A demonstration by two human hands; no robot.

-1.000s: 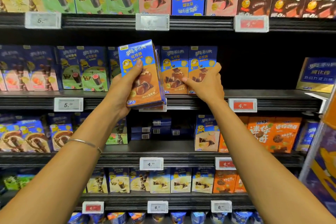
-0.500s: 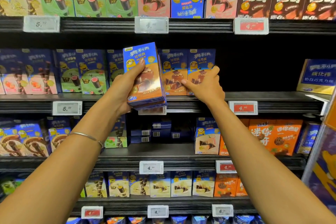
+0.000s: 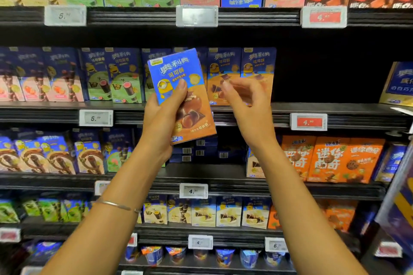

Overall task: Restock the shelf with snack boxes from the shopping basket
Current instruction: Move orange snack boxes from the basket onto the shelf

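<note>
My left hand [image 3: 162,118] grips a blue and orange snack box [image 3: 182,94] from its left side, thumb across the front, and holds it upright and slightly tilted in front of the second shelf [image 3: 312,108]. Two matching boxes [image 3: 242,67] stand on that shelf just behind it. My right hand [image 3: 248,105] hovers to the right of the held box, off the shelved boxes, with fingers loosely curled and nothing in them. The shopping basket is out of view.
A dark gap on the second shelf lies right of the matching boxes. Green and pink boxes [image 3: 111,78] fill its left part. Orange boxes [image 3: 330,158] stand one shelf lower at the right. A blue display [image 3: 400,190] juts in at the right edge.
My right hand has let go of the shelved boxes and pulled back toward me. My left hand has drawn the held box lower and nearer to the right hand.
</note>
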